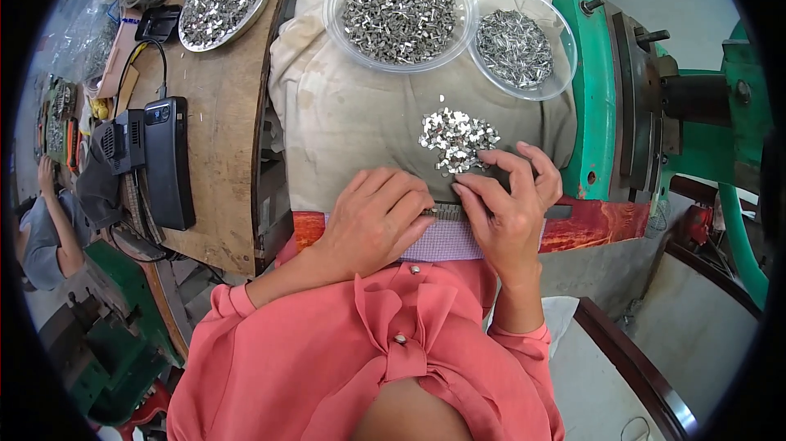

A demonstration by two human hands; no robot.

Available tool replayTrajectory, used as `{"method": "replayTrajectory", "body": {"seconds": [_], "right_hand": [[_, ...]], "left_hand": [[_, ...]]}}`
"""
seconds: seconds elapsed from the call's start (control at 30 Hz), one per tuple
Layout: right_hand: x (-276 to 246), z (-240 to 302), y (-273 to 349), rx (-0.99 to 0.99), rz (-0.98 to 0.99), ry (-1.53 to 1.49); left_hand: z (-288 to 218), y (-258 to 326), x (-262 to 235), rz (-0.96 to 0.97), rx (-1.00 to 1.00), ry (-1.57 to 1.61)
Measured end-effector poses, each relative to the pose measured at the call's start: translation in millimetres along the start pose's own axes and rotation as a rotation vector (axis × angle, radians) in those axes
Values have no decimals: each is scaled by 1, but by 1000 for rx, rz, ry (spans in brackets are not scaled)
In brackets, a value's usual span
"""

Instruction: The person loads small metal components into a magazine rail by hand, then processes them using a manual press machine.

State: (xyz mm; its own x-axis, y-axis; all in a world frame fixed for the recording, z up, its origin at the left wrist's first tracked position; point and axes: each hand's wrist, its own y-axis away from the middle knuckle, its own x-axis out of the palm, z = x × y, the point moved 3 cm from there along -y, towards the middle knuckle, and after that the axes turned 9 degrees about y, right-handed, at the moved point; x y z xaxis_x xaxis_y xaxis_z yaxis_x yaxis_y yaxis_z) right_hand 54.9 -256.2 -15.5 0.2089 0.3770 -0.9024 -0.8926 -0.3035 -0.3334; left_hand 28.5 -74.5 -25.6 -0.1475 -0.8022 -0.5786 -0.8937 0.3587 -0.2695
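In the head view, both forearms come up from the lower middle of the frame in coral-pink sleeves. The left hand (372,220) lies palm down just left of centre, knuckles arched, its fingers (409,195) curled together and pressed down on a narrow grey strip (446,212) that runs across the near edge of the cloth; whether the fingertips pinch anything small cannot be told. The right hand (508,212) sits just right of centre, wrist bent upward, thumb and forefinger brought close together at the strip's edge, while the other fingers arch forward and touch the near side of a loose pile of small shiny metal pieces (457,138). What, if anything, sits between the thumb and forefinger is too small to tell.

The pile lies on a stained beige cloth (344,105) spread over the counter (221,130) in the centre of the frame. Above it, at the top, a large clear bowl (399,11) holds dark metal pieces, and touching it to the right a smaller clear bowl (524,48) holds thin silvery ones. A metal plate (223,0) of similar pieces sits at upper left. A black phone (168,162) lies at the left. A green machine (606,105) stands at the right. Another person's arm (57,228) shows at the far left edge.
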Motion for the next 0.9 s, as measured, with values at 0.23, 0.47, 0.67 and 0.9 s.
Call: {"method": "replayTrajectory", "body": {"seconds": [0.23, 0.47, 0.67, 0.9], "right_hand": [[0, 3, -2, -28, 36, -6], [-7, 7, 12, -46, -38, -74], [-5, 8, 17, -28, 37, -137], [7, 4, -7, -98, -42, -9]], "left_hand": [[0, -1, 0, -10, -17, 0], [0, -4, 2, -4, 7, 12], [3, 2, -1, 5, -22, 37], [1, 3, -1, 43, -10, 6]]}}
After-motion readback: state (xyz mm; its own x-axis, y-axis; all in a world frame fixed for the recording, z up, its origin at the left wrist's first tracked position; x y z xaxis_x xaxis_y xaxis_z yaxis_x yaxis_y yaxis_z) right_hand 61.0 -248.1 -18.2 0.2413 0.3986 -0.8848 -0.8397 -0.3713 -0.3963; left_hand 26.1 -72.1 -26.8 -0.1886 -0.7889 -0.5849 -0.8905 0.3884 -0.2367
